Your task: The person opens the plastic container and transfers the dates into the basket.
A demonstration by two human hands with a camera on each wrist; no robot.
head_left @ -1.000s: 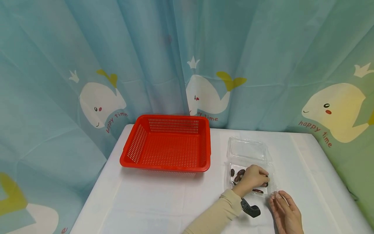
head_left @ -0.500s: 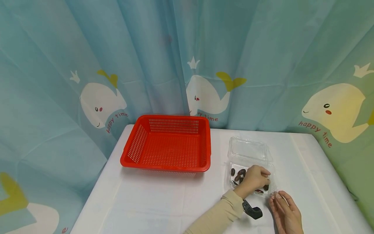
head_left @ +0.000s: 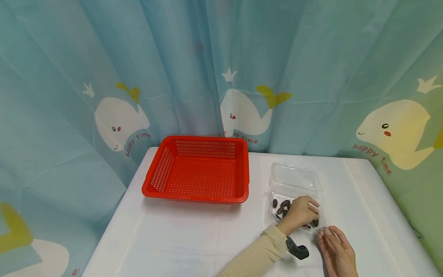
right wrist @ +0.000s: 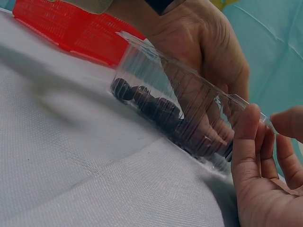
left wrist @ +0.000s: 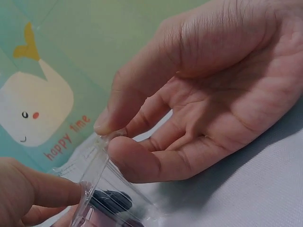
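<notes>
Head cam: clear plastic container (head_left: 320, 197), hinged lid (head_left: 295, 177) open at back, on white table (head_left: 173, 238), rt. of red basket (head_left: 200, 199). Dark oval pcs. (head_left: 285, 203) inside. L hand (head_left: 302, 209), beige sleeve (head_left: 254, 254), in container over pcs.; can't tell if gripping any. R hand (head_left: 338, 252) at near rt. corner.

L wrist cam: R hand's thumb & fingers pinching container corner; 1 dark pc. seen thru clear wall.

R wrist cam: pcs. along container floor; L hand's fingers down among them; basket beyond.
</notes>
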